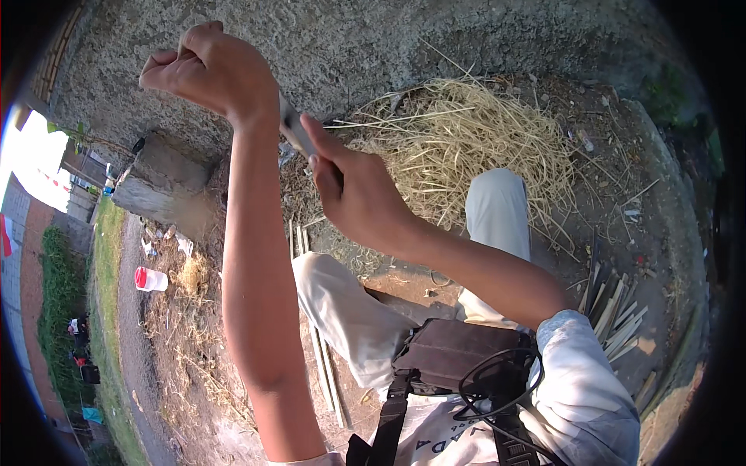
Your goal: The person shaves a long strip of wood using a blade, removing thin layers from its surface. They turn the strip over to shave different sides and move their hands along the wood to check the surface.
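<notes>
My left hand [221, 74] is raised high at the upper left, its fingers curled closed. Whatever may be in those fingers is hidden from this side. Lower and to the right, my right hand [361, 190] is closed round the handle of a knife. The knife's flat metal blade [297, 133] points up and left, its far end passing behind my left wrist. Most of the handle is covered by my right fingers. Both hands are above the ground, in front of my bent knees in pale trousers [342, 311].
A heap of thin pale shavings [466, 147] lies before a rough grey wall [350, 46]. Split bamboo pieces [618, 314] lie at the right, long strips [322, 365] beside my left leg. A red-lidded container [151, 279] and a stone block [159, 182] are at left. A dark pouch [466, 349] with a cable is at my waist.
</notes>
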The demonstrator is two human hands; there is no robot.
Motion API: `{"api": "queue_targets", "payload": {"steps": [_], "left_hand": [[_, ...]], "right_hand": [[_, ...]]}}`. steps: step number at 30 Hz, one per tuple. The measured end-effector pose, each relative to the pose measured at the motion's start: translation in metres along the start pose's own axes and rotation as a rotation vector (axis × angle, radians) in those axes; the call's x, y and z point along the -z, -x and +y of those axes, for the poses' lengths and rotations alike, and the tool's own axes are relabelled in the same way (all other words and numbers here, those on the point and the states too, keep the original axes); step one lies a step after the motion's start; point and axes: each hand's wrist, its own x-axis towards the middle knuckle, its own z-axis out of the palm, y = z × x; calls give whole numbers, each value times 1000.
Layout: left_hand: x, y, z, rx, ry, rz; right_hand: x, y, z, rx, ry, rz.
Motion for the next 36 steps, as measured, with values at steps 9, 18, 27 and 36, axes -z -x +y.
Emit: {"api": "queue_targets", "payload": {"steps": [9, 18, 27, 36], "left_hand": [[0, -8, -9, 68, 1, 79], [-4, 0, -3, 16, 136, 63], [6, -8, -28, -38, 168, 74], [24, -19, -36, -52, 102, 20]], "right_hand": [[7, -2, -2, -66, 125, -59], [2, -2, 8, -116, -48, -21], [2, -8, 5, 12, -231, 126], [8, -1, 7, 40, -229, 216]]}}
